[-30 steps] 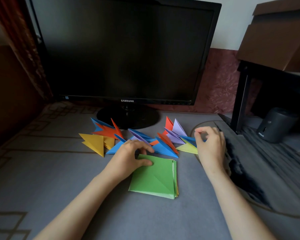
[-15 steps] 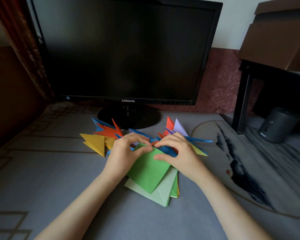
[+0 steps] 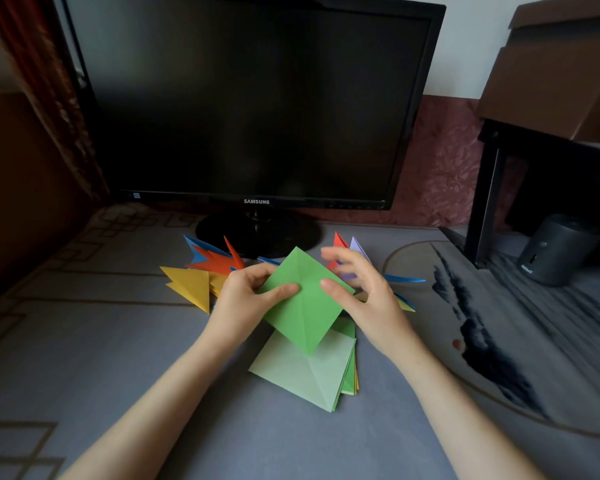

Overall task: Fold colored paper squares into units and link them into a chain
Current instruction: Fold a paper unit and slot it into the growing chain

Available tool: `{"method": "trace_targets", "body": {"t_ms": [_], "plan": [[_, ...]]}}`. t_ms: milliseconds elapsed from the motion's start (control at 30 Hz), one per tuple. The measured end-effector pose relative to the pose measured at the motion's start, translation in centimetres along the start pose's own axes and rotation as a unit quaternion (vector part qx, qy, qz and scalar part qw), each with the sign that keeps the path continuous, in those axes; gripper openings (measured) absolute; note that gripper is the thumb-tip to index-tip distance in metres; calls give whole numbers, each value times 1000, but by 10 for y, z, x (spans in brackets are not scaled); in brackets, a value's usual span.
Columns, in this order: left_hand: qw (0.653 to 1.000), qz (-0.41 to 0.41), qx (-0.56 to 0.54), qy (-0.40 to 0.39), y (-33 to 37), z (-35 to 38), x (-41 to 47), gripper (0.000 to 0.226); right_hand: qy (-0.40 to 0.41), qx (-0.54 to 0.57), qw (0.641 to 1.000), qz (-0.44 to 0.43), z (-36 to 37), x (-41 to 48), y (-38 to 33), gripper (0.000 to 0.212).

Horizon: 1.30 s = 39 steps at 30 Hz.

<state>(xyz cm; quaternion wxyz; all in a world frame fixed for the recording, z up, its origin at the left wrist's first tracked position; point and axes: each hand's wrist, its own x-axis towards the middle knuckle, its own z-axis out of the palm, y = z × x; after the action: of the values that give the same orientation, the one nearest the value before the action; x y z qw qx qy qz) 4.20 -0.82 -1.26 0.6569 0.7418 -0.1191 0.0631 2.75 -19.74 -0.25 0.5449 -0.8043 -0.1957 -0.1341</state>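
I hold a green paper square [image 3: 303, 299] up off the desk, turned like a diamond, with creases across it. My left hand [image 3: 246, 299] pinches its left corner, thumb on top. My right hand [image 3: 364, 292] has its thumb on the paper's right side, while its fingers are spread and blurred behind the sheet. Below lies a stack of paper squares [image 3: 309, 370], pale green on top. Behind my hands lie several folded pointed units: yellow [image 3: 191, 285], orange [image 3: 215, 261], blue [image 3: 404, 279], red and lilac [image 3: 347, 242].
A black monitor [image 3: 253, 98] on a round stand [image 3: 257, 235] fills the back of the grey patterned desk mat [image 3: 84, 358]. A black shelf leg [image 3: 485, 202], a dark cylinder speaker [image 3: 555, 251] and a brown box [image 3: 561, 71] stand at the right.
My right hand came over from the units at the right. Both hands lifted the top green square off the stack and raised it, uncovering the pale green sheet beneath.
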Motion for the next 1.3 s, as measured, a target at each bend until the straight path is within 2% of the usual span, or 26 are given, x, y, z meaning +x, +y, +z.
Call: {"method": "trace_targets", "body": {"t_ms": [67, 133, 233, 433, 567, 700, 833, 933, 1067, 1300], "plan": [[1000, -8, -10, -3, 0, -3, 1, 12, -52, -28, 998, -35, -4, -1, -2, 38], [1000, -13, -10, -7, 0, -5, 3, 10, -92, -52, 994, -29, -5, -2, -1, 55], [1000, -17, 3, -11, 0, -6, 3, 6, -115, -112, 987, -30, -3, -3, 5, 66], [1000, -12, 11, -27, 1, -3, 0, 12, -92, -134, 985, -58, -1, 0, 7, 35], [999, -3, 30, -37, 8, 1, -4, 32, -35, -94, 993, -63, 2, 1, 5, 17], [997, -21, -18, -71, 22, 6, -11, 53, -5, -27, 999, -22, 6, 4, 8, 11], [995, -23, -37, -90, 21, 6, -12, 34, 29, 35, 999, 24, 5, 3, 6, 10], [996, -35, -11, -82, 15, 6, -11, 40, 53, 76, 994, 55, 4, 4, 6, 27], [998, -21, -4, -52, 12, 9, -8, 20, 49, 112, 989, 80, 6, 5, 7, 37], [999, -2, 7, -45, 12, 9, -8, 19, 48, 134, 983, 116, 4, 6, 2, 35]]}}
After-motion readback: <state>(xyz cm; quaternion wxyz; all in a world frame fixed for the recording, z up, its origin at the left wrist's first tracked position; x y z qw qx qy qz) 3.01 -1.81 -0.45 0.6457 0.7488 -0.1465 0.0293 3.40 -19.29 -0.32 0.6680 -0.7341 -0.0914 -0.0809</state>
